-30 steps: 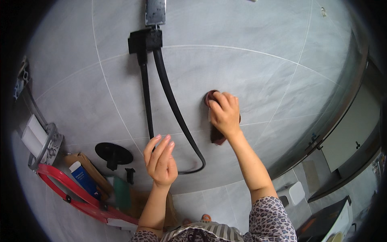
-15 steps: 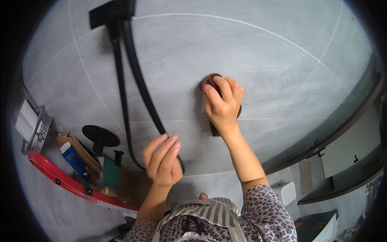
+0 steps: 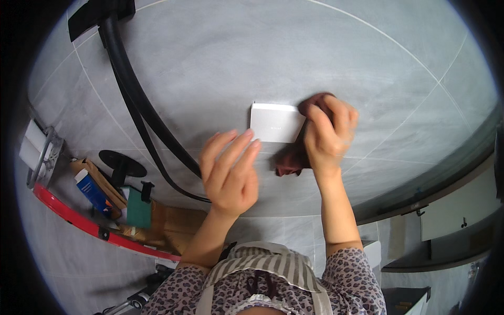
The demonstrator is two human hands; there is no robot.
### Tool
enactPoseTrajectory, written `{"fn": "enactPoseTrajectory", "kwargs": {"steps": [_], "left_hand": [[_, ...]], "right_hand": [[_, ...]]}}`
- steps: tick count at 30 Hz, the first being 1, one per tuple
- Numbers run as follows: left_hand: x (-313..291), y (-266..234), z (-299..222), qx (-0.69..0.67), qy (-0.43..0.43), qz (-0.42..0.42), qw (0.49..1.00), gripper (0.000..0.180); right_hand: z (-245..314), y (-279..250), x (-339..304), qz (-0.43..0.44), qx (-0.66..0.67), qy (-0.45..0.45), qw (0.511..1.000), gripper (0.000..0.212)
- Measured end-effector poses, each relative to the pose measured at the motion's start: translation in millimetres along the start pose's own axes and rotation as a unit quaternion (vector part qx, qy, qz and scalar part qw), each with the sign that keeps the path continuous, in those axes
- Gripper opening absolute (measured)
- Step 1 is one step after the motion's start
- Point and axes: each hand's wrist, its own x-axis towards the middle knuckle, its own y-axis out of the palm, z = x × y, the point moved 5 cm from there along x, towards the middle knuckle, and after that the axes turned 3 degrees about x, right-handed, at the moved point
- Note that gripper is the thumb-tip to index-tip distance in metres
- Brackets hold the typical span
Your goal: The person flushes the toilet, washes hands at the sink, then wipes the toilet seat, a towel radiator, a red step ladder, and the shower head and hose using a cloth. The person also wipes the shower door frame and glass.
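Observation:
A white rectangular plate (image 3: 275, 125) sits on the grey tiled wall (image 3: 210, 58). Bunched in my right hand (image 3: 332, 131) is a dark maroon cloth (image 3: 290, 161); its loose end hangs below the plate's right side, and its upper part touches or overlaps the plate's right edge. My left hand (image 3: 231, 170) is held up just below and left of the plate, fingers stretched and slightly blurred, holding nothing. To its left hang long black hose-like bands (image 3: 144, 110) from a black block (image 3: 102, 16); their lower end passes behind my left hand.
At lower left, a red curved rail (image 3: 68, 212) runs past a blue box (image 3: 94, 193), a green box (image 3: 138, 207), brown cardboard (image 3: 181, 226) and a round black disc on a stem (image 3: 123, 164). A dark-framed panel (image 3: 462, 202) stands at right.
My right hand has moved right with the cloth, uncovering the white plate. My left hand has left the black bands and moved up and right. The whole view has shifted somewhat.

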Motion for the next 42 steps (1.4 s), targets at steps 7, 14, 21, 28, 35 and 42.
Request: {"fn": "enactPoseTrajectory", "kwargs": {"steps": [7,14,21,28,35,42], "left_hand": [[10.6,4.0,3.1,-0.015,0.002,-0.002,1.0,0.026],[-7.2,5.1,8.0,-0.202,-0.161,0.118,0.959,0.027],[-54.9,41.9,-30.9,-0.351,-0.275,0.42,0.791,0.037],[-41.3,36.1,-3.9,-0.442,-0.412,0.318,0.731,0.02],[-10.3,11.9,-26.6,-0.457,-0.204,0.312,0.807,0.039],[-4.5,-22.3,16.8,-0.377,-0.226,0.11,0.892,0.029]], "right_hand": [[50.6,33.4,13.0,0.031,0.055,-0.019,0.998,0.016],[-10.5,-27.8,-15.8,0.049,-0.002,0.159,0.986,0.022],[25.1,-60.8,-54.0,0.006,0.49,0.497,0.716,0.031],[16.0,-99.3,-80.6,0.129,0.386,0.479,0.778,0.026],[42.1,-73.4,-103.7,0.179,0.37,0.509,0.756,0.062],[3.5,-36.0,-11.6,0.032,0.105,0.241,0.964,0.048]]}}
